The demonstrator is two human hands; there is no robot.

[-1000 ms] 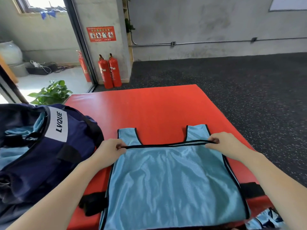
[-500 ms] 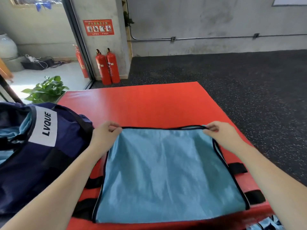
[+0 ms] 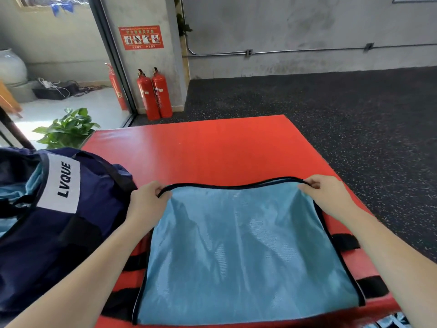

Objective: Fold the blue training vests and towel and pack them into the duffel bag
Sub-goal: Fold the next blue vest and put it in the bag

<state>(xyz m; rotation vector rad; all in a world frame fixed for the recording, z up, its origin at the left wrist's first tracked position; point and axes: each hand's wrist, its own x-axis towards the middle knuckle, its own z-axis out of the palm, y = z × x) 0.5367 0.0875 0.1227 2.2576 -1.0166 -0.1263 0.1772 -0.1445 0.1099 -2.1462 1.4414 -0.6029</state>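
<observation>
Head view: blue vest (image 3: 243, 252) lies folded flat on red mat (image 3: 212, 150), centre to 6 o'clock. Left hand (image 3: 147, 201) pinches its black-trimmed far edge at the 10 o'clock corner; right hand (image 3: 325, 194) pinches the 2 o'clock corner. Edge slightly lifted between them. Navy duffel bag (image 3: 54, 223), labelled LVQUE, sits at 9 o'clock, just beside left hand, light-blue fabric visible inside.

Grey concrete wall (image 3: 307, 27), dark speckled floor (image 3: 354, 110) (daylit doorway left).
</observation>
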